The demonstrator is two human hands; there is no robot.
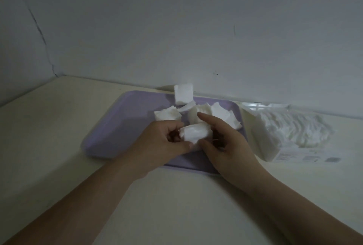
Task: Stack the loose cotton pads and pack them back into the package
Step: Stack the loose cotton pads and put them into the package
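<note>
Both your hands closed on one small stack of cotton pads (195, 133) above the lilac tray (110, 126): left hand (157, 144) pinching its near-left edge, right hand (225, 142) cupping the far-right side, forefinger out. You needed to square the edges before adding more. Beyond your grip, loose white pads (183, 95) lay scattered, soft and crumpled; right of it sat the clear package (290, 132).

A small stack of white cotton pads (196, 133) sits apart from the clear package (290, 132).
</note>
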